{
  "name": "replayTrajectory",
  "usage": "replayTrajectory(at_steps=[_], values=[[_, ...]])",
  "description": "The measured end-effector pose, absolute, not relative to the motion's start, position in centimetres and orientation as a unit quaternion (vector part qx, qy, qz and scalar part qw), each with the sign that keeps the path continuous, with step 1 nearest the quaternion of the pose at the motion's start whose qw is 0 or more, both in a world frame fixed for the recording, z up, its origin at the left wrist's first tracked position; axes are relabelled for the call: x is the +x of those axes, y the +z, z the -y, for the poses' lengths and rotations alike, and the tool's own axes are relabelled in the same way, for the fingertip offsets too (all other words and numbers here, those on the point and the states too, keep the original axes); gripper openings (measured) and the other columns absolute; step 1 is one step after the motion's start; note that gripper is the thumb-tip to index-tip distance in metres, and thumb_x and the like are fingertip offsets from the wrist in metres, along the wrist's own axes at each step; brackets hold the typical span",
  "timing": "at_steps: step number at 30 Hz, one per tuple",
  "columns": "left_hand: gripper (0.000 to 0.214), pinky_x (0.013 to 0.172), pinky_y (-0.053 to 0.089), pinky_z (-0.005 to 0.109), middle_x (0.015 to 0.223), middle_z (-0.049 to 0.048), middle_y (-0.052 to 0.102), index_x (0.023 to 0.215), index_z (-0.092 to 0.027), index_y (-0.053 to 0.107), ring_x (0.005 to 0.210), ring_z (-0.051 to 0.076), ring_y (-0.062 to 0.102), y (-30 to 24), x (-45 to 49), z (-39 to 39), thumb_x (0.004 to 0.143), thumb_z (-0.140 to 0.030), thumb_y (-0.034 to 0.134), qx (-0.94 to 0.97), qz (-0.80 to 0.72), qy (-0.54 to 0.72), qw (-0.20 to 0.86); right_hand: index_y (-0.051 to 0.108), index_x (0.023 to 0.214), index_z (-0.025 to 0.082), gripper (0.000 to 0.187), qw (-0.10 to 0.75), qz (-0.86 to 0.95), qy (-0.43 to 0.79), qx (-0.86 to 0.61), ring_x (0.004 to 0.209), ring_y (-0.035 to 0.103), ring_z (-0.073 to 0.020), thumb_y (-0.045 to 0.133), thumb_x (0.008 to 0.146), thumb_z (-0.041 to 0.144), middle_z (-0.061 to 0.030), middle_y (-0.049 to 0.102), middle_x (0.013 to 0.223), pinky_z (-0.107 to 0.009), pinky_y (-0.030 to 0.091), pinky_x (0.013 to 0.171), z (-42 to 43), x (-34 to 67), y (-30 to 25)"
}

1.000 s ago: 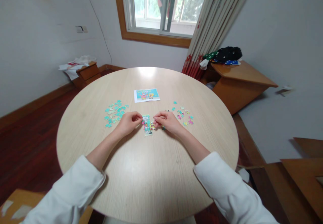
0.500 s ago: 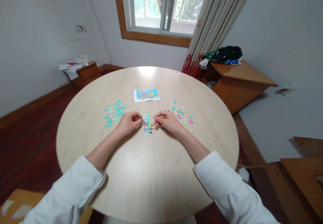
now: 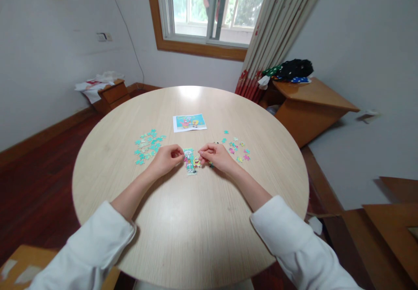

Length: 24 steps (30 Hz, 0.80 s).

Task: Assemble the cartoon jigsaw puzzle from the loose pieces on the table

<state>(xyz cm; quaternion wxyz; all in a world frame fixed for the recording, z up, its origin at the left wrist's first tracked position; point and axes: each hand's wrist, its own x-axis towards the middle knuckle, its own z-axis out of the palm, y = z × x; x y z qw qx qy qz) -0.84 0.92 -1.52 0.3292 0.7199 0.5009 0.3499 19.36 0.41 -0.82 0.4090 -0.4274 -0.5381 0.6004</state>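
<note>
- Puzzle (image 3: 189, 166), a narrow joined strip with a pale cartoon figure and a yellow one, lies flat on the round table (image 3: 192, 224), between the two hands.
- Left hand (image 3: 170, 156): at the puzzle's left edge, fingers curled, thumb and fingertips close together (I cannot tell whether they grip a piece).
- Right hand (image 3: 214, 155): just right of the puzzle, fingers bent toward the thumb, tips by the yellow figure; whether a piece is pinched there I cannot tell.
- Teal pieces (image 3: 149, 141): a loose spread left of the puzzle, beyond the left forearm.
- Mixed pieces (image 3: 232, 150): pink, yellow and teal, scattered right of the puzzle, past the right hand.
- Picture card (image 3: 190, 123): flat, straight beyond the puzzle (its cartoon has a pink and a yellow figure).
- Wooden cabinet (image 3: 313, 94): far right of the puzzle, dark clothes (image 3: 295, 69) heaped on top.
- Curtain (image 3: 269, 33): beyond the puzzle to the right, beside the window (image 3: 191, 7).
</note>
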Motion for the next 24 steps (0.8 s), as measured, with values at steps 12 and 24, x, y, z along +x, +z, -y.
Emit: replayTrajectory(at_steps=[12, 24], values=[[0.018, 0.056, 0.039, 0.024, 0.062, 0.0015, 0.064, 0.069, -0.015, 0.064, 0.057, 0.013, 0.053, -1.69, -0.90, -0.92, 0.069, -0.032, 0.058, 0.721, -0.498, 0.351, 0.330, 0.058, 0.070, 0.015, 0.021, 0.405, 0.540, 0.598, -0.433, 0.046, 0.058, -0.0092, 0.072, 0.067, 0.031, 0.0016, 0.063, 0.055, -0.022, 0.048, 0.048, -0.54, 19.38, -0.87], [0.022, 0.061, 0.044, 0.027, 0.070, 0.0055, 0.072, 0.074, -0.016, 0.070, 0.063, 0.017, 0.061, -1.60, -1.19, -1.28, 0.069, -0.031, 0.055, 0.716, -0.509, 0.341, 0.334, 0.058, 0.069, 0.015, 0.019, 0.404, 0.540, 0.596, -0.436, 0.046, 0.058, -0.0088, 0.071, 0.068, 0.028, 0.0015, 0.063, 0.055, -0.022, 0.048, 0.049, -0.33, 19.36, -0.71]])
